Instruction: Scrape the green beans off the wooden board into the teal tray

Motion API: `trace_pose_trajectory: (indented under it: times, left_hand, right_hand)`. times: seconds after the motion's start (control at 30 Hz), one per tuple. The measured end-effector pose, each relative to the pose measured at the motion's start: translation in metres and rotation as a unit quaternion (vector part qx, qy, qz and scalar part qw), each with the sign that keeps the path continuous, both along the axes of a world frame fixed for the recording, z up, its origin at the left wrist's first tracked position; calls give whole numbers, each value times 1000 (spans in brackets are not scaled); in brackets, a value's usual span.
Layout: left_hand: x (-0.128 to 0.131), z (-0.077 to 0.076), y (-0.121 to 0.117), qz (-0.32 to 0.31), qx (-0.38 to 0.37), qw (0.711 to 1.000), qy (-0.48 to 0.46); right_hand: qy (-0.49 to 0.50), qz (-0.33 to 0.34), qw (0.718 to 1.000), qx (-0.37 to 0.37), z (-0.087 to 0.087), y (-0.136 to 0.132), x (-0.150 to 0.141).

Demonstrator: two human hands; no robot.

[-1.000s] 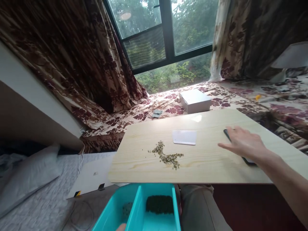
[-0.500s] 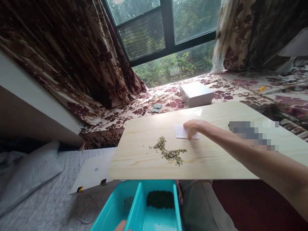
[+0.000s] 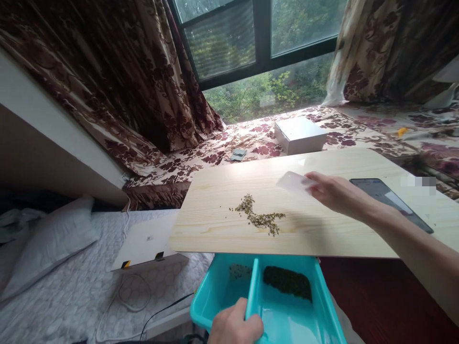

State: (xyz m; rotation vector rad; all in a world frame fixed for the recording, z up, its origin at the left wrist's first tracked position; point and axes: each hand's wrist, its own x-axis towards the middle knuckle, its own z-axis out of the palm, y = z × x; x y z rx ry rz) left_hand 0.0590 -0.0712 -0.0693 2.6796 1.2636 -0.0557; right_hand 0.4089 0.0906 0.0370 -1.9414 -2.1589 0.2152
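My right hand (image 3: 326, 189) is closed on a thin white plastic card (image 3: 291, 183), lifted and tilted above the wooden tabletop (image 3: 208, 210); the card is a little blurred. Left of and nearer than the card lies a loose, bent strip of small greenish-brown seeds or beans (image 3: 260, 217), with a few strays around it. My left hand (image 3: 234, 324) grips a turquoise two-part bin (image 3: 255, 286) at its divider, just below the table's front edge. A dark heap of small grains (image 3: 287, 282) fills part of the right compartment. Paler bits (image 3: 240, 271) lie in the left one.
A phone or tablet (image 3: 389, 200) lies on the table under my right forearm. Behind the table, a white box (image 3: 300, 134) and a small grey-green item (image 3: 238, 154) rest on flowered cloth. A white carton (image 3: 145, 241) and cables (image 3: 134, 301) lie on the bed at left.
My right hand has raised the card off the tabletop and tilted it. The bin has shifted right, and my left hand shows more fully on its divider. The strip of seeds looks unchanged.
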Motion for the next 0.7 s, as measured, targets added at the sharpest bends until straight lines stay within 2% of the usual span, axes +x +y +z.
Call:
trace_pose_trajectory:
  times: [0.07,0.13,0.23,0.43,0.7]
  left_hand:
    - [11,2,2,9,-36,999,-32]
    - [21,5,3,31,-65,996,-51]
    - [30,10,3,73,-95,991,-57]
    - [32,21,2,137,-140,979,-51]
    - [33,25,2,165,-125,978,-34]
  right_hand:
    - [39,-17,998,45,-12,-33,5]
    - [143,-16,982,126,-28,-61,3]
    - [177,-8,974,141,-42,-84,-11]
    - [125,46,983,128,-36,-84,-30]
    - [106,50,983,140,-44,-86,-29]
